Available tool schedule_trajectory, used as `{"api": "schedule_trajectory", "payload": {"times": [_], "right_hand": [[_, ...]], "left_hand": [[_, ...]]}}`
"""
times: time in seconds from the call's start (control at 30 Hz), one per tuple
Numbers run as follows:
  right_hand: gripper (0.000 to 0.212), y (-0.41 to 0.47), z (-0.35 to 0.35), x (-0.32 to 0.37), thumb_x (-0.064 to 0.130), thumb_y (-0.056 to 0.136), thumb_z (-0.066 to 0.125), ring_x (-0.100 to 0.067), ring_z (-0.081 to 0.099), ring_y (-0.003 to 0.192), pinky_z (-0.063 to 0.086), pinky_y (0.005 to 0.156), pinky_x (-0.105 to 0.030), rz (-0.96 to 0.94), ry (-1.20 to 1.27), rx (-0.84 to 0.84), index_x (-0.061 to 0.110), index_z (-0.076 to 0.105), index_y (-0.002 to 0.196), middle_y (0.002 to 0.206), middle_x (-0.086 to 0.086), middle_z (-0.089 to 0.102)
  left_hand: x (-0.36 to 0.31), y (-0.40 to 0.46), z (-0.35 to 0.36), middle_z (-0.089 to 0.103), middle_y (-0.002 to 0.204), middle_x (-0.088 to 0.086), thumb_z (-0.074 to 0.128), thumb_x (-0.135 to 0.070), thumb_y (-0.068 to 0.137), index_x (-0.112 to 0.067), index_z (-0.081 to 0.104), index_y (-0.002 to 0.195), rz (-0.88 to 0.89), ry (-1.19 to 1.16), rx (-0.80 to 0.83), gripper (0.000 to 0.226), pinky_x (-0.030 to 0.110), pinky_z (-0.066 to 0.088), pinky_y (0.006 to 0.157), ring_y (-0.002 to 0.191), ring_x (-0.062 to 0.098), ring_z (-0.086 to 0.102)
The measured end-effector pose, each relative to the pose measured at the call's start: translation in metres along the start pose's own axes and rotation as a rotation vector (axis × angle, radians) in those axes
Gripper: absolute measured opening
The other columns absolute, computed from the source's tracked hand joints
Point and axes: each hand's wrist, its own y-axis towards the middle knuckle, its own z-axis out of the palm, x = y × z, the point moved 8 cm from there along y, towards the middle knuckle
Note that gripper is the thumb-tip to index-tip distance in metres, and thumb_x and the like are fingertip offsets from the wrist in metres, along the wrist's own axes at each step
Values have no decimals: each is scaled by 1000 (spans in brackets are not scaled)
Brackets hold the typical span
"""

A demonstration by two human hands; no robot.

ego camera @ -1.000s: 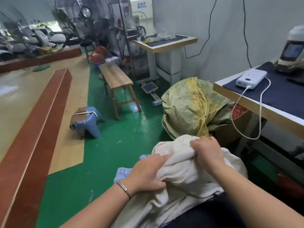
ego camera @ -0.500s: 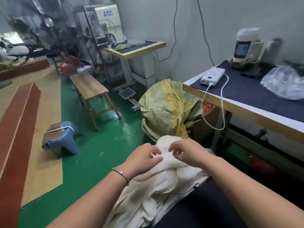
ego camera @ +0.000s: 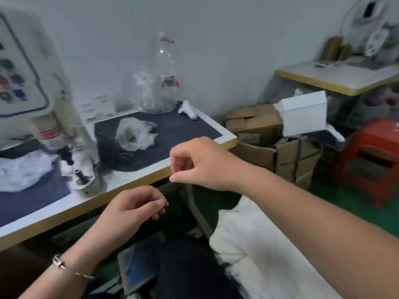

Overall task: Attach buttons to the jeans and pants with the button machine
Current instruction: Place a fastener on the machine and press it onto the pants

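Observation:
The cream-white pants [ego camera: 265,244] lie bunched on my lap at the lower right, under my right forearm. The button machine [ego camera: 64,134] stands at the left on a table with a dark mat [ego camera: 185,134]; its metal post and die [ego camera: 79,176] sit near the front edge. My left hand [ego camera: 133,203] hovers in front of the table edge with fingers loosely curled and nothing in it. My right hand [ego camera: 200,162] hangs above the table's right corner, fingers curled, thumb tip against the forefinger. Nothing shows between them. Neither hand touches the pants.
Crumpled clear plastic bags [ego camera: 136,134] lie on the mat, another [ego camera: 21,169] at the far left. Cardboard boxes [ego camera: 269,134] and a white box [ego camera: 304,113] are stacked right of the table, with a red stool [ego camera: 371,160] and a second worktable [ego camera: 341,78] beyond. A dark flat panel [ego camera: 138,266] sits under the table.
The view has swung right from the green floor to the button machine table. Both hands have let go of the white pants and lifted toward the table edge.

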Motion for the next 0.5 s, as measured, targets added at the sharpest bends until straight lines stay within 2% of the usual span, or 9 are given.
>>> {"api": "schedule_trajectory", "payload": {"times": [0.1,0.17,0.23,0.33,0.4,0.47,0.5], "right_hand": [[15,-66,-59,-69,31,83,74,-4,59,71,52,66,-28,276,-22,-144,22,67,73,72,11,63],[16,-110,-79,-106,31,83,73,-2,59,69,48,62,-22,424,-13,-218,24,66,70,71,12,63],[18,-144,-80,-137,30,83,73,-3,59,70,43,61,-22,542,-25,-236,27,64,67,70,11,63],[20,-192,-57,-185,30,84,70,-12,60,76,47,65,-29,743,-86,-196,28,59,67,75,10,62],[13,-220,-32,-217,37,85,67,-20,60,92,50,74,-34,906,-165,-111,25,61,87,95,7,63],[49,-246,-9,-245,50,84,65,-27,51,113,46,83,-38,1098,-287,10,20,52,120,119,-1,54],[66,-255,0,-255,58,81,64,-29,46,119,43,88,-41,1174,-311,47,18,44,131,127,-5,49]], "left_hand": [[-39,48,69,73,82,-3,63,-21,95,-34,72,81,71,94,246,21,21,47,69,71,6,66],[-58,71,116,73,86,-4,61,-24,96,-33,72,83,67,88,364,20,23,48,73,77,9,68],[-63,87,157,74,85,-2,60,-21,97,-27,73,81,18,43,420,22,24,49,72,77,11,67],[-60,101,226,74,90,-3,64,-20,95,-20,74,87,-67,28,541,13,28,51,78,87,13,66],[-42,108,264,70,103,-6,67,-29,92,-24,72,99,-88,180,597,10,25,50,81,96,12,63],[-14,111,291,61,117,-7,69,-43,89,-27,63,117,-110,413,627,33,27,51,87,103,13,59],[0,112,298,55,119,-7,69,-49,86,-29,58,124,-127,486,618,44,31,51,92,105,15,57]]}}
